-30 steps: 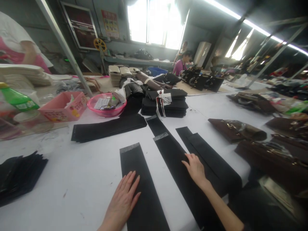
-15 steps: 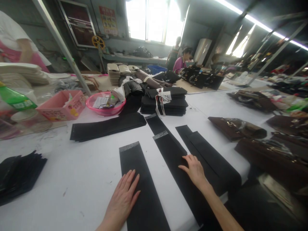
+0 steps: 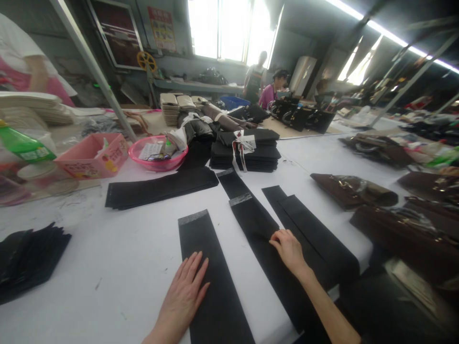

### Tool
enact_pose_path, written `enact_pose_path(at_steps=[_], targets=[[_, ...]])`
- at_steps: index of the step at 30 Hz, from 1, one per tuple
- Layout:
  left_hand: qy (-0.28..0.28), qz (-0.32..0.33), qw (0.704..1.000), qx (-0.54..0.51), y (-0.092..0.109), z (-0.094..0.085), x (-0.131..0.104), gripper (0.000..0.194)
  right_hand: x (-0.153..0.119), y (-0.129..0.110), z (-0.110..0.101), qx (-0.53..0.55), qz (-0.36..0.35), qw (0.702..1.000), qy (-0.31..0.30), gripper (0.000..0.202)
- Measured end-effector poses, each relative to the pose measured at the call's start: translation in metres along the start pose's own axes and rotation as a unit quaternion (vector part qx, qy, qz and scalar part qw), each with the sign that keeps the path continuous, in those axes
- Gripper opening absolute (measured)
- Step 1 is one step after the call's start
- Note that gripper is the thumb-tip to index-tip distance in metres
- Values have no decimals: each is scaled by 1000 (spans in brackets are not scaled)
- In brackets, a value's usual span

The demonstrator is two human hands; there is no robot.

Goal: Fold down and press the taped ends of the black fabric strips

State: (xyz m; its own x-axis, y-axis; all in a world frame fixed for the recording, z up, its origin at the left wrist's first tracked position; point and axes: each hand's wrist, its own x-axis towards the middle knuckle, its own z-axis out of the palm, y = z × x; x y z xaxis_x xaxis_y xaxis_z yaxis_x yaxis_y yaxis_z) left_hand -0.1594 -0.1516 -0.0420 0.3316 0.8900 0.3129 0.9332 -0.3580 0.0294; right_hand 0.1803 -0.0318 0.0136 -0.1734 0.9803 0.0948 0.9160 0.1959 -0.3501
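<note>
Flat on a long black strip [image 3: 211, 272] lies my left hand [image 3: 184, 286], fingers stretched out. That strip has a greyish band across its far end. To its right, my right hand [image 3: 289, 248] pinches the surface of another black strip [image 3: 256, 224], thumb and fingertips together, with a small fold showing at the fingers. This second strip overlaps one more strip with a similar grey end band. Right of my right hand are wider black pieces [image 3: 311, 224], one on top of another, curving down over the table's near edge.
A stack of black strips [image 3: 161, 187] lies across the white table [image 3: 125, 248]. Behind it are a tied black bundle [image 3: 244, 162], a pink basin [image 3: 158, 165] and a pink box [image 3: 93, 160]. Dark pieces [image 3: 28, 263] sit left, brown handbags [image 3: 351, 191] right. Co-workers are farther back.
My right hand's thumb and fingers have closed from apart into a pinch on the black strip. My left hand stays in place on its strip.
</note>
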Motion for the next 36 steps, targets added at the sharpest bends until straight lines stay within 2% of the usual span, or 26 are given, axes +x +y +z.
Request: enact_pose_path(at_steps=[4, 8, 11, 14, 16, 18, 21, 24, 27, 30, 33, 34, 36], targets=[[-8, -1, 1000, -19, -3, -2, 0, 50, 7, 7, -4, 42, -6, 999, -22, 13], [-71, 1, 995, -67, -9, -17, 12, 47, 18, 22, -16, 119, 0, 992, -50, 16], [-121, 9, 987, -109, -5, -35, 36, 39, 27, 28, -30, 176, 5, 983, -55, 23], [-137, 48, 978, -148, 14, -44, 70, 40, 32, 26, -41, 279, 46, 957, -62, 28], [-130, 92, 974, -162, 30, -39, 97, 44, 33, 22, -45, 357, 89, 927, -78, 32], [-108, 124, 973, -159, 44, -25, 126, 47, 34, 19, -46, 396, 119, 905, -95, 36], [-70, 126, 981, -133, 55, 2, 165, 49, 32, 16, -43, 415, 148, 891, -106, 38], [-57, 105, 986, -115, 54, 23, 194, 50, 29, 19, -35, 430, 185, 877, -108, 36], [-59, 94, 989, -100, 46, 33, 210, 54, 27, 23, -25, 472, 234, 844, -100, 39], [-65, 101, 988, -93, 35, 36, 221, 76, 29, 22, -18, 541, 289, 779, -131, 45], [-76, 109, 987, -92, 27, 39, 227, 89, 33, 16, -26, 584, 301, 736, -160, 44], [-80, 109, 986, -95, 25, 40, 228, 90, 33, 15, -32, 596, 296, 733, -140, 44], [-88, 100, 985, -108, 23, 44, 229, 94, 31, 15, -50, 609, 285, 738, -56, 43]])
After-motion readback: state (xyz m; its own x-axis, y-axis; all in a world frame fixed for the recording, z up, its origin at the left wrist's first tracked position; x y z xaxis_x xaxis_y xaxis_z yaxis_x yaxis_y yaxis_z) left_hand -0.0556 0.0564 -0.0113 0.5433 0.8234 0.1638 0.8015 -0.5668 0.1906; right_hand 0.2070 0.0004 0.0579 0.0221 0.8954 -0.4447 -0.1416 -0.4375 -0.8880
